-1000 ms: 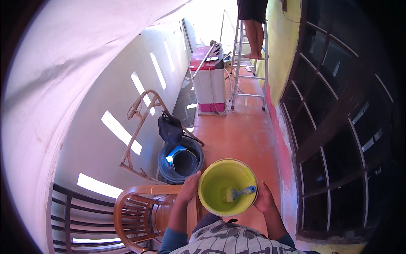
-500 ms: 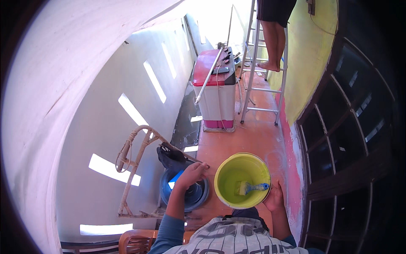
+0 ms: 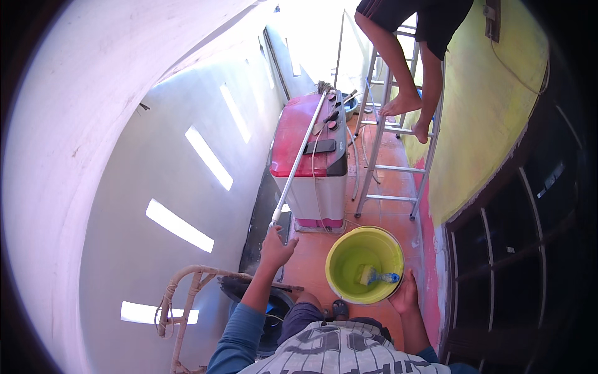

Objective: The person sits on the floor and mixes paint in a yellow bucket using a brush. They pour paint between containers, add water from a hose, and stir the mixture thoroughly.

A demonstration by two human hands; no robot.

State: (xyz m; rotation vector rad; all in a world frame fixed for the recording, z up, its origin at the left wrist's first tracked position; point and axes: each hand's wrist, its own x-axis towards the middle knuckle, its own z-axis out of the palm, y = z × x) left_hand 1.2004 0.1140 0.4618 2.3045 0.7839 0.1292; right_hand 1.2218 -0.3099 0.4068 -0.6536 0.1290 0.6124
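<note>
My right hand grips the right edge of a yellow bucket of yellow-green paint. A paintbrush with a blue handle lies inside it. My left hand is off the bucket, fingers apart, just below the lower end of a long white pole; whether they touch it I cannot tell. The pole leans across the pink lid of a white washing machine, where a dark flat object also lies.
A person with bare legs stands on an aluminium ladder at the right, by the yellow wall and dark window. A rattan frame and dark tub are at lower left. Pale wall runs along the left.
I have moved closer to the washing machine. My left hand has left the bucket and moved up-left toward the pole's end. The person on the ladder has bent one leg.
</note>
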